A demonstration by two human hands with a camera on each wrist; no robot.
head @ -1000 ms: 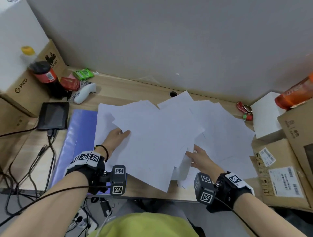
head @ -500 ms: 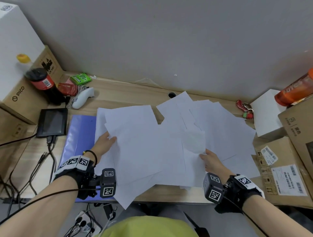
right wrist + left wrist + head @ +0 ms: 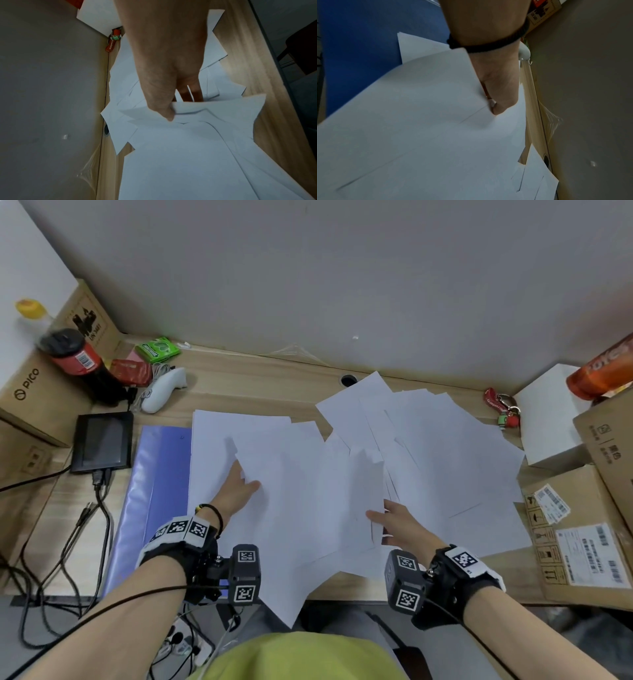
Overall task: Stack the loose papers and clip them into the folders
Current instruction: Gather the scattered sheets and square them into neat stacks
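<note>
Wood-grain desk against a plain grey wall, boxes and clutter at both ends. Loose papers lie fanned across the middle and right, thin white sheets at mixed angles, some corners hanging over the near edge. Blue folder, glossy plastic, lies flat at the left w/ a few sheets overlapping its right side, prob. so the gathered stack can go straight onto it.

Left hand pinches a bunch of sheets at their left edge: thumb on top, fingers hidden under the paper in the wrist view. Right hand grips the opposite edge of the same bunch, thumb pressing the top sheets so they buckle upward into a soft ridge; two fingers show beneath. Holding both edges looks meant to squeeze the sheets together and square them.

Paper is limp and slippery, edges not yet aligned, so stacking seems early; nothing clipped yet. No clip visible on the folder from here.
</note>
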